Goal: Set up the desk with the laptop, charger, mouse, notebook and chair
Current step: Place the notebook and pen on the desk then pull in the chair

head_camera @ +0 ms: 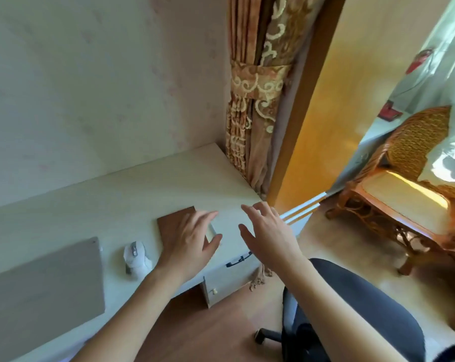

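Hands open above the right end of the desk

Desk: pale wood-grain top, set against a light wall. Laptop lies closed at the left part of the top, grey lid up, near the front edge. White mouse sits just right of the laptop, apart from it. Brown notebook lies flat right of the mouse, partly covered by the left hand.

Left hand: fingers spread and extended, palm down, over the notebook's right half. Whether the palm touches the cover cannot be told. It grips nothing.

Right hand: also open, fingers spread and slightly curled, held over the desk's right end. It holds nothing; contact with the surface cannot be told.

Small pale object is visible between the two hands, on the desk top by the notebook's right edge; too little shows to identify it. Charger cannot be picked out with certainty.

Dark drawer handle shows on the desk front under the right hand, with a small pale knob lower down.

Office chair: dark seat, standing on the wood floor right of the desk, below the right forearm, one caster visible.

Patterned curtain hangs tied at the desk's far right corner. Wicker chair stands well apart at the right, in sunlight.
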